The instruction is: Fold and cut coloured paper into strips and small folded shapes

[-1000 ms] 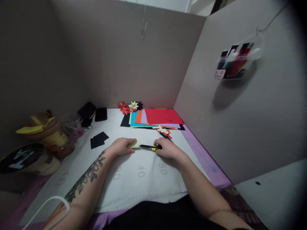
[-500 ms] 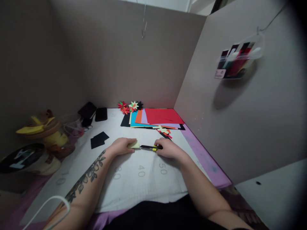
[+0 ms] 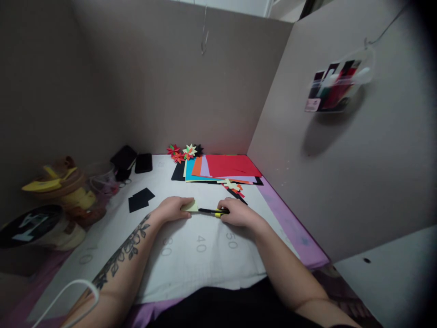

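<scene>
My left hand [image 3: 173,208] pinches a small pale yellow-green paper [image 3: 192,206] between thumb and fingers, low over the white sheet [image 3: 191,259]. Closed around a black and yellow cutter [image 3: 218,212], my right hand [image 3: 235,210] is just to the right of it. The cutter's dark blade points left, and its tip meets the paper's right edge. Whether the blade is in a fold cannot be made out. Two black paper pieces [image 3: 141,199] lie overlapping to the left of my left hand.
Coloured sheets [image 3: 232,166] are stacked at the back, with folded paper stars [image 3: 189,151] beside them and paper strips [image 3: 232,186] in front. Pots [image 3: 73,191], a lidded tub [image 3: 51,228] and a phone [image 3: 144,163] stand or lie at left. A pouch [image 3: 336,86] hangs at right.
My right hand has moved slightly left with the cutter, whose tip now meets the paper's edge. My left hand has hardly moved.
</scene>
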Tool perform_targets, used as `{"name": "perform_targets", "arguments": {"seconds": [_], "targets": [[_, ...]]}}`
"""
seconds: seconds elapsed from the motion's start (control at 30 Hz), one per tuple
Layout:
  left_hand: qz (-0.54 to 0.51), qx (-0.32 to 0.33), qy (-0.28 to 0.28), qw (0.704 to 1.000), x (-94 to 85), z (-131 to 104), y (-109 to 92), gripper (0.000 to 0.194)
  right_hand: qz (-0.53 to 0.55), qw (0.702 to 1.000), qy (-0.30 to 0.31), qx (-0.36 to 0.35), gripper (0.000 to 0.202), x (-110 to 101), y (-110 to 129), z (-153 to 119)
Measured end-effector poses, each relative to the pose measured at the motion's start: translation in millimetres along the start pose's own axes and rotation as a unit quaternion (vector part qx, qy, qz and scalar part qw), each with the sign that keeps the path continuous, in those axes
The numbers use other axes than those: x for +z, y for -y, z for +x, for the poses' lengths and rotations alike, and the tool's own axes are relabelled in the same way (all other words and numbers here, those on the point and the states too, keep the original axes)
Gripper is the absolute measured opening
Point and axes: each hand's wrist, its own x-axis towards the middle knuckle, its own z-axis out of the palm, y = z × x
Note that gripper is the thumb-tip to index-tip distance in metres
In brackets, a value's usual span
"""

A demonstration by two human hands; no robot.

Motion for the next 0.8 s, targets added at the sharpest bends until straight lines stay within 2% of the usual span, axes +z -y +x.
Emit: {"name": "perform_targets", "arguments": {"seconds": [0.13,0.27,0.33,0.53,0.8], "targets": [[-0.011,0.000,0.005,1.000,-1.4,-2.0,-1.0,0.072,-0.012,1.000,0.004,-0.015,0.026,4.2,4.6,2.4],[-0.016,0.014,-0.005,1.000,-1.2,-2.2,-1.8,0.050,-0.031,0.999,-0.010,-0.017,0.027,9.0,14.6,5.2],[-0.008,0.009,-0.011,1.000,0.0,-1.0,-2.1,0.046,-0.047,0.999,-0.012,-0.020,0.028,11.3,21.0,7.6],[0.013,0.000,-0.015,1.000,2.7,0.9,-2.4,0.046,-0.072,0.997,-0.014,-0.030,0.029,17.8,34.8,18.0],[0.034,0.000,-0.013,0.999,3.6,1.7,-4.0,0.048,-0.093,0.995,-0.015,-0.042,0.029,20.0,33.6,18.6]]}}
